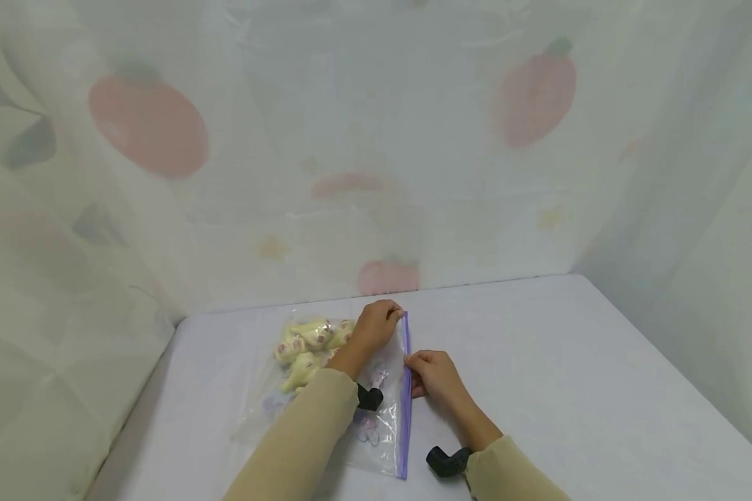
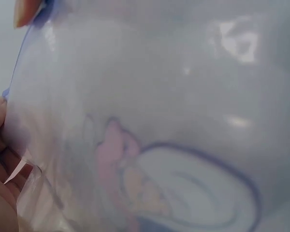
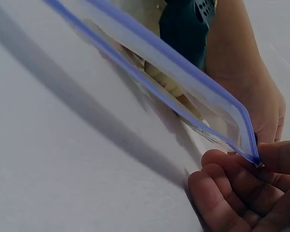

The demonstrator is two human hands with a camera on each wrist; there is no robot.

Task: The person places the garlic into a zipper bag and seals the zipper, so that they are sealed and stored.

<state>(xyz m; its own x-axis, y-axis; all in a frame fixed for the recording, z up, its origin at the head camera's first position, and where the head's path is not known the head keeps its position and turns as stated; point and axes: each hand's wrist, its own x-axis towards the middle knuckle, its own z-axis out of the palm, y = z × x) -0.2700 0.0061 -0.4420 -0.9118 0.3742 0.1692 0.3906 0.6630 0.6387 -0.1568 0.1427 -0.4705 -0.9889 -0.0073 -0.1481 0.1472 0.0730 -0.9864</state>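
Note:
A clear zip bag [image 1: 385, 456] lies on the white table with a purple zip strip [image 1: 404, 438] along its right side. Inside are several pale yellow, soft-looking figures [image 1: 303, 369]. My left hand [image 1: 376, 325] pinches the strip's far end. Nearer to me, my right hand [image 1: 437, 376] pinches the same strip between thumb and fingers, its other fingers curled below, as the right wrist view shows. There the two purple lips [image 3: 169, 53] stand apart beyond the pinch. A printed cartoon [image 2: 183, 188] covers part of the bag in the left wrist view.
Black wrist devices [image 1: 448, 462] sit on both wrists. White cloth walls [image 1: 351, 125] with fruit prints rise at the back and both sides. Bare white table [image 1: 570, 390] extends right of the bag.

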